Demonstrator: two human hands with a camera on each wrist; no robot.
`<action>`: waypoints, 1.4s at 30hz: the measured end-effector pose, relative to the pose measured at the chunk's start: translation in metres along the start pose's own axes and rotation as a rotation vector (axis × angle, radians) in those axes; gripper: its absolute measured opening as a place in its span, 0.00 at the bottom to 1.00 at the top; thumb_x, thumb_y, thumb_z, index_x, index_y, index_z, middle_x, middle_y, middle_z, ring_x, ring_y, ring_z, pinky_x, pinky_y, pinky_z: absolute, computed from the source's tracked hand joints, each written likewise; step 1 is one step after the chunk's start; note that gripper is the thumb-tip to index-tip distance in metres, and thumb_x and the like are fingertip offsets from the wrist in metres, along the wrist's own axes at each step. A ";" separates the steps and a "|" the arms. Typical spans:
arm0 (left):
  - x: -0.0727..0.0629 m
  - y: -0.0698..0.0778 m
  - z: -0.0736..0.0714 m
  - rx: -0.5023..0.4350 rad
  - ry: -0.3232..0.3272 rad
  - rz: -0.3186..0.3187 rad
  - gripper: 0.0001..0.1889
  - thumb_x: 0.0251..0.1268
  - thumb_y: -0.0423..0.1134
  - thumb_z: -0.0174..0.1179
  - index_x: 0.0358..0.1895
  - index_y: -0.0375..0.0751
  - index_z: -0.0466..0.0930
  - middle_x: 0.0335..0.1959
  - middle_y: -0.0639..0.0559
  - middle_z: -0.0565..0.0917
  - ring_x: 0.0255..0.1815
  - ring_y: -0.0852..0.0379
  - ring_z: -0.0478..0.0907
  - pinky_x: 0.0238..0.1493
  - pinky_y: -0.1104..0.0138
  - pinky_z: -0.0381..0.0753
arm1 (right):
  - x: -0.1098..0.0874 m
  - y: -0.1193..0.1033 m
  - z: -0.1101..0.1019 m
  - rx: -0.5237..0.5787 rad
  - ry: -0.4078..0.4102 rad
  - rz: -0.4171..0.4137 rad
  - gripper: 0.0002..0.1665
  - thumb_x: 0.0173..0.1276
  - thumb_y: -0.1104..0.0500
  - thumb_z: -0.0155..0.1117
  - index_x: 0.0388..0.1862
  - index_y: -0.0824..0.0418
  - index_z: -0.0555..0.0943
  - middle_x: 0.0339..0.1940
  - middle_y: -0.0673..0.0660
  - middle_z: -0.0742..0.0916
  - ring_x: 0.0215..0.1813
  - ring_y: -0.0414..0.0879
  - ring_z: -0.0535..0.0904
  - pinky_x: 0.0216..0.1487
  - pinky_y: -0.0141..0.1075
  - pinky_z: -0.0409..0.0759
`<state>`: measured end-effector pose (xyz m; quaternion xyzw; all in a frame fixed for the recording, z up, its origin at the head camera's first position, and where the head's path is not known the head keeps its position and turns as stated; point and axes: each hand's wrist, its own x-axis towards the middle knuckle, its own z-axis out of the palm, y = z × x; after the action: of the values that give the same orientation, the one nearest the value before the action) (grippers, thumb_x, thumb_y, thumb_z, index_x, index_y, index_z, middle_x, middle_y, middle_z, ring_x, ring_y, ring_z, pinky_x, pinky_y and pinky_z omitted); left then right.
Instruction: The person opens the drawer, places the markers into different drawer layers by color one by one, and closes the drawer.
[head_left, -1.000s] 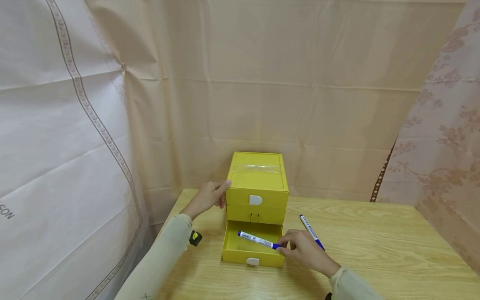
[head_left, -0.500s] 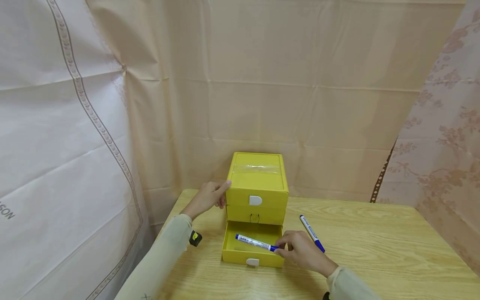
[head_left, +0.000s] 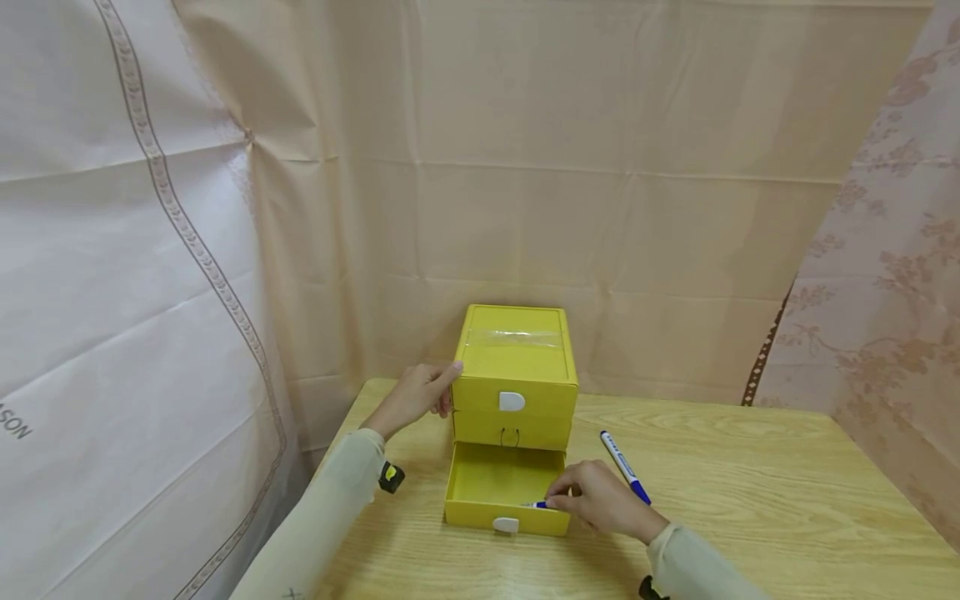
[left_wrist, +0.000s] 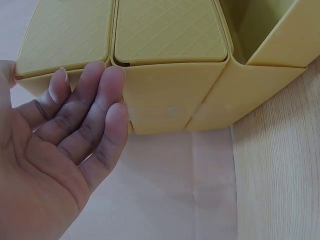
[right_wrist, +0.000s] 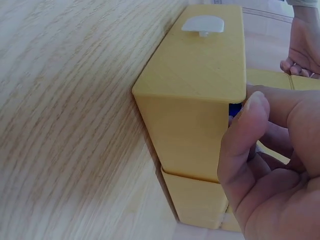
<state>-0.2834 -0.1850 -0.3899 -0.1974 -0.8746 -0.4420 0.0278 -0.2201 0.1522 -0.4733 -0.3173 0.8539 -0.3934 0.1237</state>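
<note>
A yellow three-tier drawer unit (head_left: 513,346) stands at the back of the table, its bottom drawer (head_left: 506,520) pulled out. My left hand (head_left: 414,397) rests against the unit's left side, thumb at the top front edge; the left wrist view shows its fingers (left_wrist: 90,95) loosely bent against the side wall. Inside the drawer's right front corner, my right hand (head_left: 603,500) pinches the blue end of a whiteboard marker (head_left: 538,504). The drawer's front wall hides most of that marker. Another blue-and-white marker (head_left: 625,467) lies on the table beyond the right hand.
The wood-grain table (head_left: 735,492) extends to the right of the drawer unit. A beige cloth (head_left: 525,167) hangs close behind it, and a white cloth (head_left: 135,333) hangs on the left. White tabs (head_left: 512,402) stick out from the top and bottom drawer fronts.
My right hand has shifted slightly left and lowered the marker from above the drawer into it, behind the front wall. The left hand has stayed in place.
</note>
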 end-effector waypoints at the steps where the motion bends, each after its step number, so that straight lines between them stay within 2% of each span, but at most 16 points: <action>1: 0.000 0.000 0.000 0.001 0.000 0.001 0.35 0.79 0.67 0.43 0.26 0.41 0.81 0.22 0.47 0.83 0.24 0.49 0.83 0.36 0.52 0.85 | 0.000 0.000 0.000 0.004 0.000 0.001 0.05 0.74 0.56 0.69 0.39 0.53 0.90 0.19 0.58 0.84 0.10 0.34 0.68 0.13 0.28 0.69; 6: 0.000 0.001 0.000 0.000 -0.004 -0.010 0.36 0.79 0.67 0.43 0.26 0.40 0.81 0.22 0.46 0.83 0.25 0.48 0.84 0.37 0.50 0.85 | 0.000 0.001 0.000 -0.002 0.012 -0.001 0.06 0.74 0.57 0.68 0.40 0.54 0.91 0.19 0.56 0.85 0.11 0.34 0.68 0.13 0.27 0.68; 11: 0.000 0.002 -0.001 -0.001 -0.006 -0.017 0.37 0.78 0.69 0.43 0.26 0.40 0.81 0.22 0.46 0.83 0.25 0.48 0.84 0.36 0.55 0.84 | -0.001 0.002 -0.001 -0.003 0.018 -0.002 0.06 0.75 0.57 0.67 0.41 0.53 0.91 0.19 0.55 0.85 0.11 0.34 0.69 0.14 0.27 0.70; 18: 0.001 0.000 -0.001 0.001 -0.005 -0.020 0.38 0.77 0.70 0.43 0.25 0.40 0.82 0.22 0.47 0.83 0.25 0.49 0.84 0.34 0.58 0.84 | -0.003 0.004 -0.003 0.006 0.064 0.019 0.07 0.76 0.55 0.67 0.42 0.55 0.90 0.29 0.48 0.88 0.12 0.36 0.71 0.14 0.30 0.72; 22: 0.002 0.000 -0.001 -0.001 -0.001 -0.018 0.37 0.78 0.69 0.43 0.25 0.40 0.82 0.22 0.47 0.83 0.25 0.50 0.84 0.34 0.57 0.85 | -0.004 0.005 -0.005 -0.001 0.100 0.025 0.09 0.76 0.55 0.67 0.43 0.59 0.89 0.33 0.52 0.88 0.13 0.36 0.71 0.13 0.30 0.72; 28: 0.001 0.000 -0.001 -0.013 -0.003 -0.024 0.38 0.78 0.68 0.43 0.25 0.39 0.82 0.22 0.46 0.83 0.24 0.49 0.84 0.38 0.49 0.85 | -0.008 0.008 -0.008 0.007 0.125 0.016 0.10 0.75 0.56 0.67 0.44 0.61 0.89 0.35 0.56 0.88 0.13 0.36 0.70 0.13 0.28 0.68; 35: 0.001 0.001 -0.001 -0.002 -0.005 -0.021 0.37 0.78 0.69 0.43 0.25 0.39 0.82 0.22 0.47 0.83 0.25 0.49 0.84 0.34 0.57 0.85 | -0.012 0.012 -0.012 0.009 0.141 0.027 0.09 0.75 0.58 0.67 0.44 0.62 0.89 0.35 0.57 0.88 0.14 0.34 0.69 0.14 0.26 0.67; 39: 0.001 0.001 0.000 -0.001 -0.007 -0.017 0.36 0.79 0.67 0.43 0.26 0.40 0.82 0.22 0.46 0.83 0.25 0.49 0.84 0.36 0.53 0.85 | -0.014 0.014 -0.014 0.006 0.157 0.037 0.08 0.75 0.60 0.67 0.44 0.63 0.89 0.35 0.57 0.88 0.13 0.35 0.69 0.14 0.26 0.66; 42: 0.001 0.000 0.000 0.003 -0.006 -0.013 0.36 0.79 0.67 0.43 0.26 0.40 0.81 0.23 0.46 0.83 0.25 0.48 0.84 0.36 0.54 0.85 | -0.016 0.017 -0.016 0.004 0.169 0.047 0.08 0.75 0.59 0.67 0.43 0.63 0.89 0.35 0.58 0.88 0.13 0.35 0.69 0.14 0.26 0.66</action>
<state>-0.2837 -0.1844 -0.3897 -0.1929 -0.8767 -0.4401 0.0224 -0.2229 0.1800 -0.4765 -0.2625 0.8678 -0.4175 0.0612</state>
